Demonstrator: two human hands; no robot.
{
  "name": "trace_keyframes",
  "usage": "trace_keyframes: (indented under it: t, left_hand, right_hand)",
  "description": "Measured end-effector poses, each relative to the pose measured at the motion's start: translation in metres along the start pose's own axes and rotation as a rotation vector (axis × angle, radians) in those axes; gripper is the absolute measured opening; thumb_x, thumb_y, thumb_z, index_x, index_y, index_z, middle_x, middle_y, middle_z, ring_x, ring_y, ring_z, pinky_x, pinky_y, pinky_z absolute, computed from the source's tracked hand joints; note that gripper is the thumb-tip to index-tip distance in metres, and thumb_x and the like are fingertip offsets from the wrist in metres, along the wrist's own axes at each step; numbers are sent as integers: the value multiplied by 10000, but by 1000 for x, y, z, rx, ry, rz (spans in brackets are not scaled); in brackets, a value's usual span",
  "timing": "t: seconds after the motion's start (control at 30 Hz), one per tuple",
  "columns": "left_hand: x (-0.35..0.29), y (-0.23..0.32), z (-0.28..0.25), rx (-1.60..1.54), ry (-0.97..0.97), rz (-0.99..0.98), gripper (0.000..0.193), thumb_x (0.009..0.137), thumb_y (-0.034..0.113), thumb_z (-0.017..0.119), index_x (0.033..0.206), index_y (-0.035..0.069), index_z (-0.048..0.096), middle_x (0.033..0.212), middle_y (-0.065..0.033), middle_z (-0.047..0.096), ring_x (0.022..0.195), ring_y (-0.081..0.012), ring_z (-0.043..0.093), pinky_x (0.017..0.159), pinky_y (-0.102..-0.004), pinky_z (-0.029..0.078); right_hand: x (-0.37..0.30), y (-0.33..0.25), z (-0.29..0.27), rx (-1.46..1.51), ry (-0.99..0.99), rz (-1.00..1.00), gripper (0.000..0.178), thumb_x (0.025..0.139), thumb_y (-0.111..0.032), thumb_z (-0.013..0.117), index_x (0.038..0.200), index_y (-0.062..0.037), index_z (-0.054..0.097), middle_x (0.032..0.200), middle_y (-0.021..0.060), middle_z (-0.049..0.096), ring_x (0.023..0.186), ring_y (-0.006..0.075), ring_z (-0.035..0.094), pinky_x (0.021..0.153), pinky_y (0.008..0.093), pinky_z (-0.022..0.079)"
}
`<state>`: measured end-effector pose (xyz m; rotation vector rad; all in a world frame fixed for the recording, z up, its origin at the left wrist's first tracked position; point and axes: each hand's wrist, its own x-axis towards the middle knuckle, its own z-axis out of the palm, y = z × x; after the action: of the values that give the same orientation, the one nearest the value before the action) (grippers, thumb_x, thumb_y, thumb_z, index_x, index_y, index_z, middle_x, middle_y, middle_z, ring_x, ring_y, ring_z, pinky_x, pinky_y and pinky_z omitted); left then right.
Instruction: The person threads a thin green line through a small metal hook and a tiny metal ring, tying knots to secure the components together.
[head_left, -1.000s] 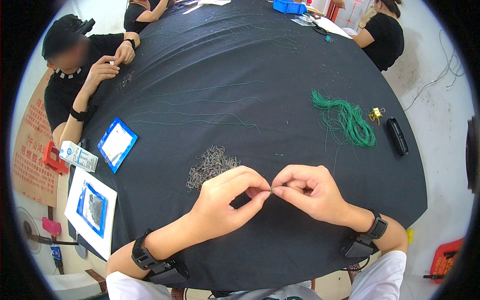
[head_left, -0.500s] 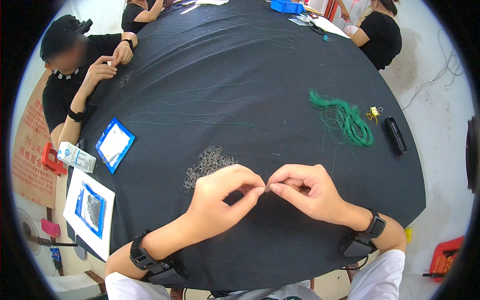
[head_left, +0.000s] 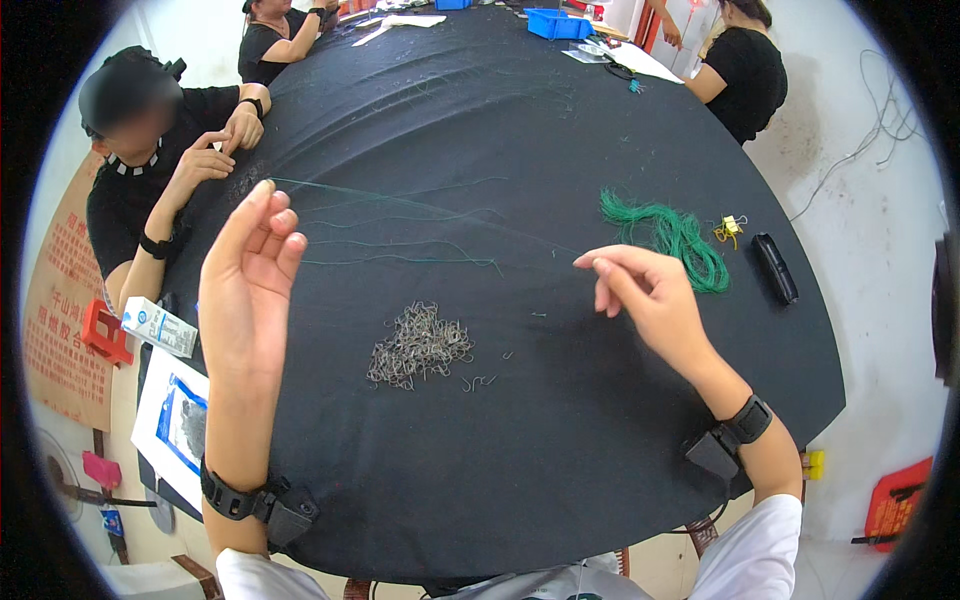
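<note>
A thin green line stretches through the air above the table. My left hand is raised at the left, its thumb and forefinger pinched at one end of this line and its other fingers loosely curled. At the right, the fingertips of my right hand pinch the line's other part. Between and below my hands lies a heap of small metal hooks, with several loose hooks beside it. Whether a hook hangs on the held line is too small to tell.
More green lines lie across the black cloth. Right: a green line bundle, yellow binder clip and black case. Left: a white box and a blue-edged packet on a white board. Co-workers sit around the table.
My hands, close together near the hooks before, have moved far apart: the left up and leftward, the right up and rightward. The green line now shows taut between them. The view has shifted slightly.
</note>
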<state>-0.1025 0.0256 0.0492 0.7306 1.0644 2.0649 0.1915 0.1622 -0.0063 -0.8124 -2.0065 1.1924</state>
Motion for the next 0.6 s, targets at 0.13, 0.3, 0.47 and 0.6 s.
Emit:
trace_keyframes:
  t: [0.13, 0.3, 0.47, 0.6]
  left_hand:
    - [7, 13, -9, -36, -29, 21, 228, 945, 99, 519, 1122, -43, 534, 950, -65, 562, 808, -100, 554, 694, -211, 509]
    - [18, 19, -23, -77, -100, 55, 235, 938, 87, 526, 1123, -57, 528, 947, -75, 561, 825, -114, 570, 725, -224, 523]
    - [14, 20, -25, -101, -80, 37, 199, 903, 107, 583, 1052, -22, 605, 902, -74, 630, 794, -118, 620, 704, -239, 539]
    - [-22, -10, 16, 62, -240, -206, 199, 879, 143, 605, 995, -17, 627, 884, -89, 650, 817, -157, 650, 674, -295, 565]
  right_hand:
    - [9, 3, -15, 112, -44, 44, 199, 931, -149, 524, 973, -1, 649, 666, 22, 601, 578, 59, 538, 531, 201, 433]
    - [10, 10, -22, 286, -73, 141, 160, 926, -174, 550, 943, -27, 608, 699, 28, 616, 587, 60, 561, 548, 190, 456]
    - [9, 4, -24, 117, -55, 166, 125, 896, -163, 593, 902, -42, 624, 738, 28, 638, 600, 69, 569, 557, 196, 463]
    - [-7, -16, -6, -275, -25, -244, 84, 826, -100, 652, 814, -17, 655, 773, 22, 640, 642, 81, 559, 576, 236, 439]
